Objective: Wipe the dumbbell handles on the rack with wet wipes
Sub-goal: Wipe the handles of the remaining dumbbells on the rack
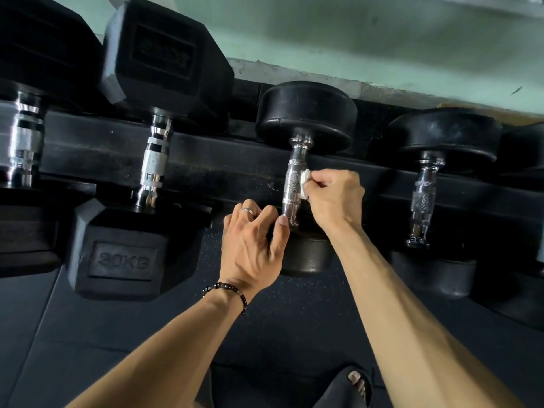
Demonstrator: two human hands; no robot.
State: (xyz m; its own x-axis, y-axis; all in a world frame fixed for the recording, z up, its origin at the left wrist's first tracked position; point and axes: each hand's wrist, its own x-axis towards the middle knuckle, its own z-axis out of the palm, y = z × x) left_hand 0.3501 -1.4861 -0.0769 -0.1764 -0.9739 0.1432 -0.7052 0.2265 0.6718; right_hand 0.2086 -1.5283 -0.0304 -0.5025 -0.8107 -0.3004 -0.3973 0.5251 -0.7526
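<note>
On the rack rail (235, 160), head view: round-headed dumbbell (306, 113) lies across it, chrome handle (294, 184) bare between the heads. Right hand (335, 198) pinches a wadded wet wipe (304, 184) against the handle's right side, fingers closed on it. Left hand (253, 240) curls loosely at the near head, thumb touching the handle's lower end, gripping nothing. Best to wrap the wipe round the knurling and run its full length. Hex dumbbell (123, 254) just left; another round one (426, 201) right. Left thumb blocks the lower collar.
</note>
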